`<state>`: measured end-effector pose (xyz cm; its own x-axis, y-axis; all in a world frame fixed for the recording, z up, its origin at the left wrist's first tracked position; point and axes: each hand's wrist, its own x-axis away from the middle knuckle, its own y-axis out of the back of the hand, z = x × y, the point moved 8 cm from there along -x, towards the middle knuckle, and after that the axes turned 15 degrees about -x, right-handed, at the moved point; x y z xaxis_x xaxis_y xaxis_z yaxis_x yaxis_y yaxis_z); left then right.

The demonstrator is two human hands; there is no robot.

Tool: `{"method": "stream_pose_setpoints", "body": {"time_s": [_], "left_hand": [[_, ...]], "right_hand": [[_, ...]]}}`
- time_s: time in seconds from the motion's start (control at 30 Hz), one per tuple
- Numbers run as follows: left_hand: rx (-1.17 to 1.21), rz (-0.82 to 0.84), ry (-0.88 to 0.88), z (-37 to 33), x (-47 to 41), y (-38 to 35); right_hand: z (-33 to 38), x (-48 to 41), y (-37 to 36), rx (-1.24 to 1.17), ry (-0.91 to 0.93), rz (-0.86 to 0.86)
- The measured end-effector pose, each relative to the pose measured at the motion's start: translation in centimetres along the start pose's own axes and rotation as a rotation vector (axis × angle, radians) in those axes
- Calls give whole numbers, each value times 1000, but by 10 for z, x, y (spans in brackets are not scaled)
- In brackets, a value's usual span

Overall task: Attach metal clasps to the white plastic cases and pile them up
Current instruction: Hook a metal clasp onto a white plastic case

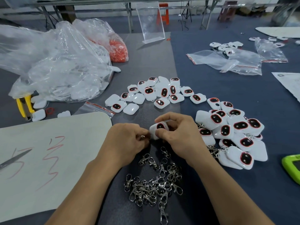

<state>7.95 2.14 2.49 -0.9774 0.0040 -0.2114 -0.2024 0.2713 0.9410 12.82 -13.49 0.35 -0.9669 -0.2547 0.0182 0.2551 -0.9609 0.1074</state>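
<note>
– Above the heap of loose clasps (154, 184), my right hand (180, 137) has its grip curled round a white case (158, 128). My left hand (128, 140) pinches one clasp (142, 136) right at the case's edge.
– What worries you?
– Fingers hide the case's loop. If the hook misses it, I judge the clasp could slip and drop into the heap.
– And the piling?
– The finished pile (232, 132) on the tabletop (211, 82) lies just right of my hand, and it slopes. A careless toss could send cases sliding.
</note>
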Motion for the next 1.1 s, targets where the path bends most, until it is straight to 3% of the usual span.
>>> {"method": "stream_pose_setpoints", "body": {"time_s": [0.4,0.73,0.97,1.1], "left_hand": [[95,17,63,3,0,-4],[-89,-24,120,-3,5,-4],[-31,-131,158,-2,6,4],[185,-183,169,5,5,9]], "right_hand": [[12,2,0,185,57,16],[7,3,0,184,7,44],[-3,5,1,8,-38,0],[-11,2,0,-318,-173,-7]]}}
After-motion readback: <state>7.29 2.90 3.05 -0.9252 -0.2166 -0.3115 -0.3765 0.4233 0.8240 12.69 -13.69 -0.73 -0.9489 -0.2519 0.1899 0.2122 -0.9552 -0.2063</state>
